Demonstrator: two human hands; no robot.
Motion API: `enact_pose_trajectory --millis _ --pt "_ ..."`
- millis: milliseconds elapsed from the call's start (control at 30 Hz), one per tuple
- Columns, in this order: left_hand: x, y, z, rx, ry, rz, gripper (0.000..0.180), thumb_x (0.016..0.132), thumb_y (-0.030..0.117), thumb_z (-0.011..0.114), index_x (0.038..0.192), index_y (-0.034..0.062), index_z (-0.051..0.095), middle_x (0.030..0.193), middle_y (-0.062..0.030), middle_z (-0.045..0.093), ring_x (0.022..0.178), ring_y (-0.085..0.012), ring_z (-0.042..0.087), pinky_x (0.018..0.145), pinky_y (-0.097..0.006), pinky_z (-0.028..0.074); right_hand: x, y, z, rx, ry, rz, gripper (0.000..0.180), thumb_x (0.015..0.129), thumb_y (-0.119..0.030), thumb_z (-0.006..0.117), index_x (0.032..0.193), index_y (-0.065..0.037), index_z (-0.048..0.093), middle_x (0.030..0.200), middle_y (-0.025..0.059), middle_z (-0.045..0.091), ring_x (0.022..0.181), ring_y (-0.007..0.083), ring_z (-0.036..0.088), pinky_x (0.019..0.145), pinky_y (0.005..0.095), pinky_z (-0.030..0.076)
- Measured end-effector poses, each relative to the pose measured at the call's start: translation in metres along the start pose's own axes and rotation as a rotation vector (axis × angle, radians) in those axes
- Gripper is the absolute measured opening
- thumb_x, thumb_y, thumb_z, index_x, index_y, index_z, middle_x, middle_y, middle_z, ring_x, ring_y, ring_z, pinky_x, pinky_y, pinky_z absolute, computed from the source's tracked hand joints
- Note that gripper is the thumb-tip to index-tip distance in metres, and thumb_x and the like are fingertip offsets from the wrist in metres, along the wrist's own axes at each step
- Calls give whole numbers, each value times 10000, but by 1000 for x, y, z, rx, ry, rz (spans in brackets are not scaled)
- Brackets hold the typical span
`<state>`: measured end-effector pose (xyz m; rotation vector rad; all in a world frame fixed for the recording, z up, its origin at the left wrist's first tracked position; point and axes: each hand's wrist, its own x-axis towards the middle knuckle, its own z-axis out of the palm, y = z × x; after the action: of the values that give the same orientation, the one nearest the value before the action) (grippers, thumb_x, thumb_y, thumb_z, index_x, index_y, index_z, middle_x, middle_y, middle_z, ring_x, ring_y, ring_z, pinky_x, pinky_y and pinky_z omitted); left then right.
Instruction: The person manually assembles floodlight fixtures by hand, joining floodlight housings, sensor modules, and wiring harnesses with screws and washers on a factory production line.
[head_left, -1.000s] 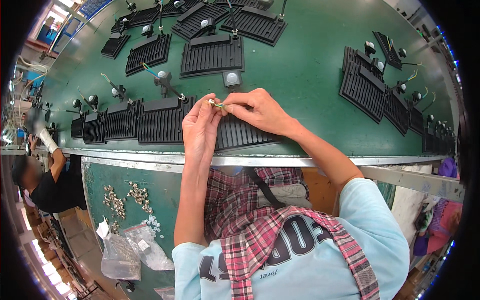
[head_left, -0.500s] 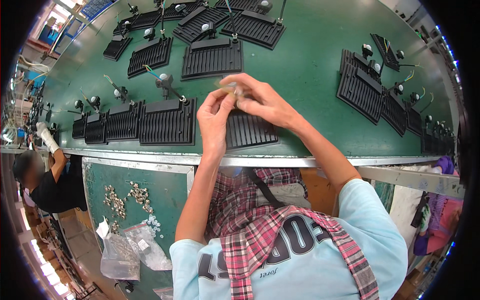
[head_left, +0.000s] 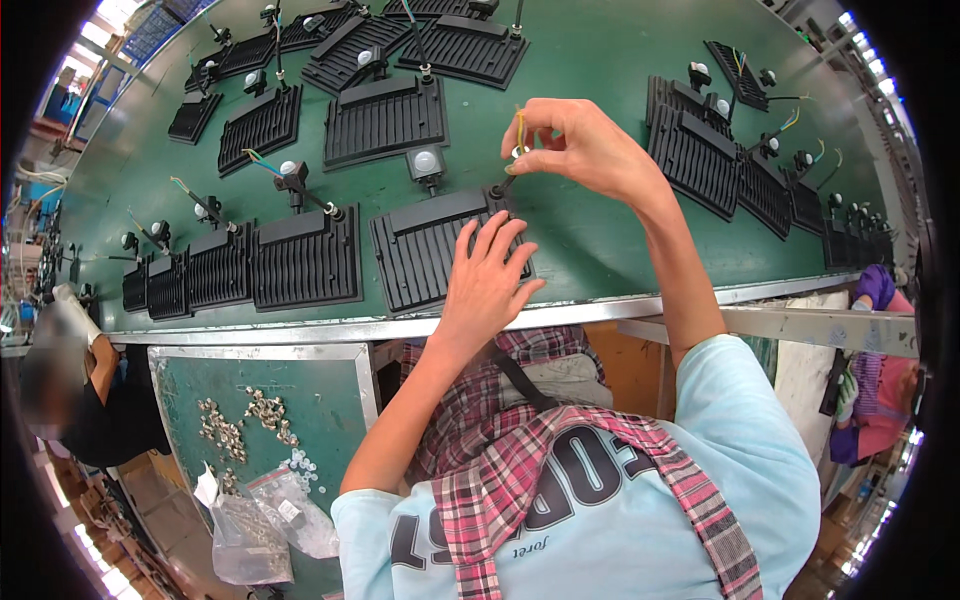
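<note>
A black finned floodlight (head_left: 405,262) lies on the green bench in front of me. Its sensor head (head_left: 426,163), with a white dome, stands at the far edge. My left hand (head_left: 480,290) rests on the fins with its fingers spread. Beyond the lamp's far right corner, my right hand (head_left: 592,150) pinches a small whitish fitting (head_left: 518,152) around the lamp's cable. Yellowish wire ends (head_left: 521,122) stick up past these fingers. A metal cable gland (head_left: 497,190) sits where the cable leaves the housing. Part of the fitting is hidden by my fingertips.
More floodlights stand in a row at left (head_left: 305,258), at the back (head_left: 385,120) and at right (head_left: 692,160). A lower side table (head_left: 330,400) bears metal fittings (head_left: 222,430), clear washers (head_left: 300,465) and plastic bags (head_left: 250,540). Another person's arm (head_left: 100,365) is at far left.
My hands have separated. The left came down onto the floodlight and opened; the right moved right and up to the cable's wire end with the small fitting. The view has shifted slightly.
</note>
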<state>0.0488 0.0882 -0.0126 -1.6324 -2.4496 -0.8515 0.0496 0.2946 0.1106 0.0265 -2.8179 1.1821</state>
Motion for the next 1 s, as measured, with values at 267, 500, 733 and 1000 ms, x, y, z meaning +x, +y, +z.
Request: enact_pose_trajectory --millis 267,500,733,1000 --pt "4 2 4 -5 5 24 348 769 271 785 1042 110 640 1266 -58 520 1313 -283 419 1107 -508 304 0 38 -6 487 -89 -20 211 827 -227 750 934 -48 721 765 52 677 728 156 629 687 302 496" --pt "4 -2 3 15 -3 20 274 824 270 741 1025 108 648 1255 -62 532 1300 -284 436 1104 -521 302 7 25 -3 112 -94 214 205 806 -213 771 934 -59 727 766 68 696 727 148 632 687 302 497" --pt "9 5 3 -13 -7 24 258 824 256 737 1011 100 652 1246 -65 538 1291 -286 444 1102 -516 301 3 73 38 281 -237 128 182 832 -118 725 986 -21 736 850 33 702 761 119 598 736 287 494" --pt "-7 -8 -15 -15 -19 4 230 806 193 735 1001 97 661 1252 -52 575 1274 -312 458 1102 -517 306 -27 120 16 -191 654 -152 271 860 -173 703 1100 -49 678 916 104 667 890 252 603 832 370 475"
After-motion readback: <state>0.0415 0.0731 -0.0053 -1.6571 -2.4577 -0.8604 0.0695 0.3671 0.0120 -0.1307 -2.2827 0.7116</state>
